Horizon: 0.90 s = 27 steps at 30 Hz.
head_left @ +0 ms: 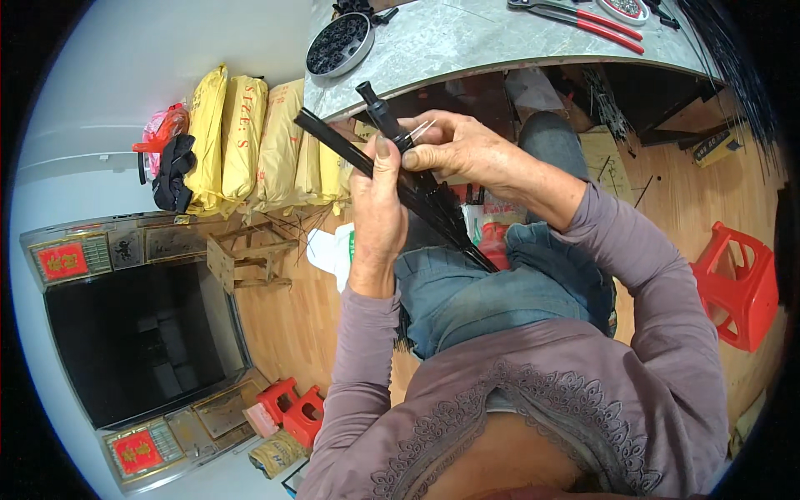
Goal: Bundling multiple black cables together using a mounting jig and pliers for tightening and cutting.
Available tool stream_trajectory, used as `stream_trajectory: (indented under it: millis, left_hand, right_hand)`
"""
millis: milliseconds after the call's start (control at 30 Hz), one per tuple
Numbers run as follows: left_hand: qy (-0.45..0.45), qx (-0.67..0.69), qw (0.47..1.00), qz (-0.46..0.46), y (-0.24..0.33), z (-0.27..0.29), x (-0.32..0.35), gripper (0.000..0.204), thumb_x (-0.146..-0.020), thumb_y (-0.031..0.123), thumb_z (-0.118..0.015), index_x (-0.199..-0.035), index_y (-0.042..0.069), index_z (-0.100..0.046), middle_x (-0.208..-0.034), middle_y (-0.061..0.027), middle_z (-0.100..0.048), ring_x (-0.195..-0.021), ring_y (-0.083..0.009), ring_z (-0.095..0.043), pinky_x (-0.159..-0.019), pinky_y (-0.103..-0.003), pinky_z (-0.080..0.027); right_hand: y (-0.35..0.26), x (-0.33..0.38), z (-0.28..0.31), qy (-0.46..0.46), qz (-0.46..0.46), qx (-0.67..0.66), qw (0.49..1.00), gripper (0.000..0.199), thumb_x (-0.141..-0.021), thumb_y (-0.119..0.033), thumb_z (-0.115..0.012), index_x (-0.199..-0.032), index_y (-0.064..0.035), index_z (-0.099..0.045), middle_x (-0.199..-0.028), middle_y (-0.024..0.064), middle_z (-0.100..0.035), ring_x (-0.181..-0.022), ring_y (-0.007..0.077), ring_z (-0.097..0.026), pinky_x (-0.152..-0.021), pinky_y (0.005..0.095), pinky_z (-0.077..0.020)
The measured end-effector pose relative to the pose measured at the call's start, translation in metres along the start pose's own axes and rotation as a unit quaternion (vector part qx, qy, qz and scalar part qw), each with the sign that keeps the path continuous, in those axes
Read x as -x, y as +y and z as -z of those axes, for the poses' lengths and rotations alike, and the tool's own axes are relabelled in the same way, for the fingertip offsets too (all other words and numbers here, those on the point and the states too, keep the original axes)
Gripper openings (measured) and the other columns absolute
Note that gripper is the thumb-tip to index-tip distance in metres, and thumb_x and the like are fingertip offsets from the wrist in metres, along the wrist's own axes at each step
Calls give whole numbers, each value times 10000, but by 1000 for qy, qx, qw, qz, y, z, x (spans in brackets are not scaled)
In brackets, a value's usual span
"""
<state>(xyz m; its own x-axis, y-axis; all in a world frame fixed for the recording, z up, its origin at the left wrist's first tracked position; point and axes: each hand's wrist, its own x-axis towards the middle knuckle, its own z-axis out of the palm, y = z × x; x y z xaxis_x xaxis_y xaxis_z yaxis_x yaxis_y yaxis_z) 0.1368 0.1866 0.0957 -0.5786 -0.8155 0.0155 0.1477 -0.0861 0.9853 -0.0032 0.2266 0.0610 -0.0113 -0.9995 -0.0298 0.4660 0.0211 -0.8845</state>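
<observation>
My left fingers (pixel 383 160) are closed around a black umbrella-like frame (pixel 443 215), its ribs running toward between four and five o'clock, over my blue jeans (pixel 500 296). Its dark shaft (pixel 379 112) sticks up at eleven o'clock; a thicker black bundle (pixel 332 143) points to ten. My right fingers (pixel 427 157) are drawn narrow, thumb against the frame, beside thin pale strands (pixel 423 130); whether they pinch those, I can't tell. Beyond is the grey counter (pixel 450 37), with a round dish (pixel 364 53) of small black parts at eleven and red-handled pliers (pixel 596 29) at two. Yellow sacks (pixel 242 137) stand around nine.
</observation>
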Motion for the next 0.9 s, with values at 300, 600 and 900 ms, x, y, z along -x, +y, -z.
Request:
stream_trajectory:
  millis: [300,600,900]
  left_hand:
    - [-10,32,999,5,-5,-4,-2,461,-987,404,-456,-1112,-28,-561,-974,-127,-658,-749,-149,-617,-666,-254,-509]
    - [88,0,996,-33,-24,-6,-16,423,-998,391,-448,-1062,-5,-581,-771,-63,-615,-584,-97,-533,-527,-233,-428]
    - [135,-45,988,-64,-25,-9,-12,477,-989,453,-435,-1053,0,-570,-650,3,-485,-538,-67,-444,-484,-211,-355]
  right_hand:
    - [-6,-1,7,-36,-59,-80,994,420,-732,-143,-817,-1016,-22,-533,-998,35,-609,-579,53,-522,-487,163,-405]
    - [22,-17,-1,59,8,2,998,549,-777,-159,-780,-1201,29,-486,-831,5,-570,-606,67,-558,-540,179,-464]
    - [-14,-6,2,103,191,400,891,170,-899,-130,-612,-862,32,-574,-829,81,-630,-666,105,-607,-596,252,-488]
